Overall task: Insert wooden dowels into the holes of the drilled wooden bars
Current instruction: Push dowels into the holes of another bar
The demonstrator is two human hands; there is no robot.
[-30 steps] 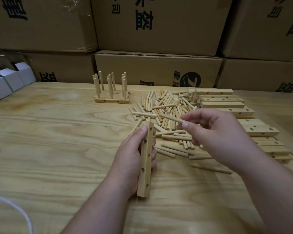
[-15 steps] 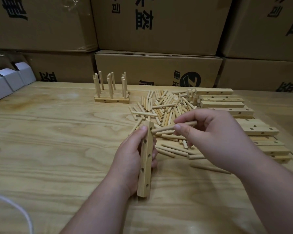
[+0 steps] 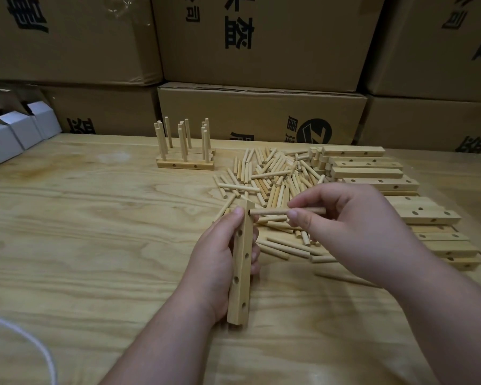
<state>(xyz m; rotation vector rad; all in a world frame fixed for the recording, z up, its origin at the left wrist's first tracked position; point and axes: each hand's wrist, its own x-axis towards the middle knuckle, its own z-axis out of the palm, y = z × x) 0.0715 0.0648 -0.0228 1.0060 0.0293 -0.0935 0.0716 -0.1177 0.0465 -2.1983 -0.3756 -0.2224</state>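
Dowel (image 3: 286, 211) is lying level at frame centre, its tip meeting the top side hole of the bar (image 3: 240, 262). The right hand (image 3: 353, 232) is pinching it; the left hand (image 3: 220, 262) is gripping the bar upright on the worktop (image 3: 95, 245). A skewed push risks jamming. The hole's depth is staying hidden, and the left fingers are sitting mostly behind the bar.

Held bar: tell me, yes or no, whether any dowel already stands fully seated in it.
No. The bar in the left hand shows open holes; the right hand only brings a dowel to its top hole.
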